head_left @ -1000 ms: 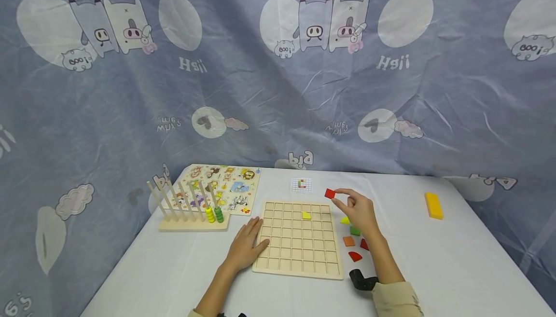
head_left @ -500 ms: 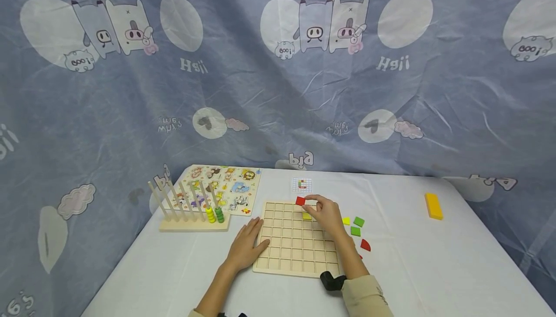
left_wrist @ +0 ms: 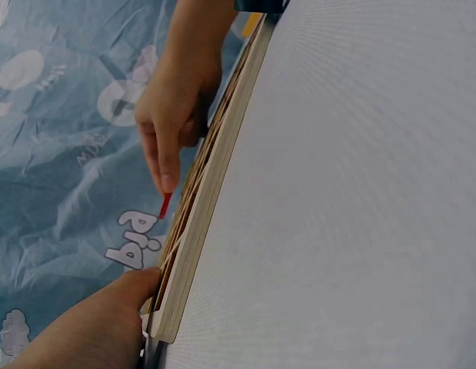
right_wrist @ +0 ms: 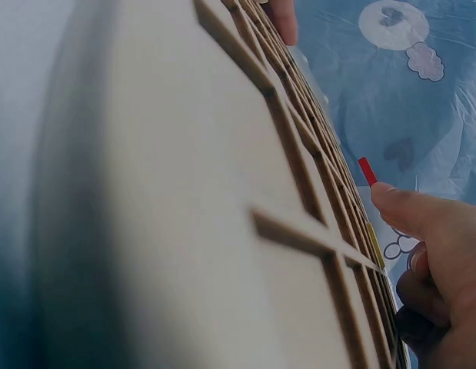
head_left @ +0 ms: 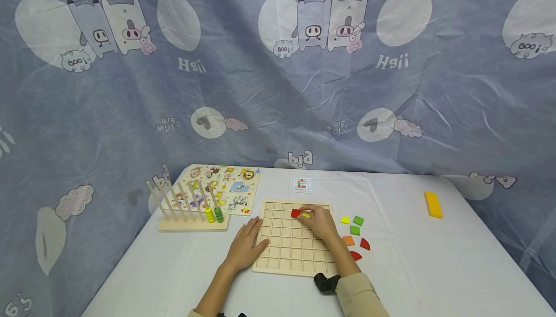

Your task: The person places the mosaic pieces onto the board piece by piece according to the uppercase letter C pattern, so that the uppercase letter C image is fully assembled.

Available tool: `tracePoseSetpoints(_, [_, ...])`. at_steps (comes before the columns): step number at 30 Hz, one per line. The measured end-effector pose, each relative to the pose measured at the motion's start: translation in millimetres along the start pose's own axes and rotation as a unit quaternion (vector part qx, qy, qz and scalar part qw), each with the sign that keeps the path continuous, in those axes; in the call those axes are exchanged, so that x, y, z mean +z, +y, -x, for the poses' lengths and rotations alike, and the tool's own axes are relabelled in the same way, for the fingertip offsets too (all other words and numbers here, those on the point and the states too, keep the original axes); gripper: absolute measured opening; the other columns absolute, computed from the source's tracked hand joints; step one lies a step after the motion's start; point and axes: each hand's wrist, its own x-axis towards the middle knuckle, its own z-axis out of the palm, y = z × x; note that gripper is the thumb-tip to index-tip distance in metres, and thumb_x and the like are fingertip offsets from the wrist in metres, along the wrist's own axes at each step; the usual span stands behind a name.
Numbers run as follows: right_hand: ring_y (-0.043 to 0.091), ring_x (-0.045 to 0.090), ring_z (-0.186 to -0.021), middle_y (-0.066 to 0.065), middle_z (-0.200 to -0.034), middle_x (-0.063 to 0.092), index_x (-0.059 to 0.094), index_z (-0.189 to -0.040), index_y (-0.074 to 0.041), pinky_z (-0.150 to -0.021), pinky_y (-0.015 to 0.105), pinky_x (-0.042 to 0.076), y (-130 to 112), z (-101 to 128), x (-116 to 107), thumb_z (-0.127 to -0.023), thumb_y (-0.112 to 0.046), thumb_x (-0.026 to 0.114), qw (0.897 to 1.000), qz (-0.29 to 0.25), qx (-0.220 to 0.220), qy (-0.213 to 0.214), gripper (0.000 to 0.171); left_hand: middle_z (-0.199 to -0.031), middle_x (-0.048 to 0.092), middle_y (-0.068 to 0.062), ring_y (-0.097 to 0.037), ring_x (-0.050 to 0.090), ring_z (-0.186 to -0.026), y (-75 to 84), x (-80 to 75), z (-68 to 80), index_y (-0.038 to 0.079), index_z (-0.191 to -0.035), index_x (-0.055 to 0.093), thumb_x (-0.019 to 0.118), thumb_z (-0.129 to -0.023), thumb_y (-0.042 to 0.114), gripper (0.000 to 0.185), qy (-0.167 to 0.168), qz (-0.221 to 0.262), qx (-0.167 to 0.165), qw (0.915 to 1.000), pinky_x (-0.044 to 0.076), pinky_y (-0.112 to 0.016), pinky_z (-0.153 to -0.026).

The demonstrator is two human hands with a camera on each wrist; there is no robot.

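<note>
Lowered since a moment ago, right hand (head_left: 319, 221) pinches the red tile (head_left: 296, 212) over the grid board (head_left: 286, 254), beside the yellow tile (head_left: 306, 215). Left hand (head_left: 247, 247) rests flat, fingers spread, on the board's left edge.

A table under a white cloth (head_left: 412, 278) carries a square wooden grid board (head_left: 295, 240) near its middle. Left of the board stands a wooden peg rack with green and yellow rings (head_left: 191, 208), an animal puzzle sheet (head_left: 226, 186) behind it. Beyond the board lies a small pattern card (head_left: 301, 185). Right of the board lie loose coloured tiles (head_left: 355, 232), and well apart a yellow rectangular block (head_left: 433, 204)
</note>
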Motion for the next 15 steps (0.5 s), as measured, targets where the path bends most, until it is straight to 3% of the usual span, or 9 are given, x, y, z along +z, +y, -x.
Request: tracePoseSetpoints(15, [0.011,0.034,-0.05,-0.004,-0.056,0.044,0.071,-0.1,-0.011,-0.046,0.025,0.03,0.3,0.7,-0.2,-0.079,-0.024,0.074,1.0,0.031,-0.002,-0.006,0.025,-0.146,0.032,-0.014,-0.026,0.024,-0.136,0.8,0.0,0.3,0.004,-0.141,0.036,0.052,-0.091,0.044,0.066,0.002,0.004,0.0,1.0,0.015,-0.043,-0.111])
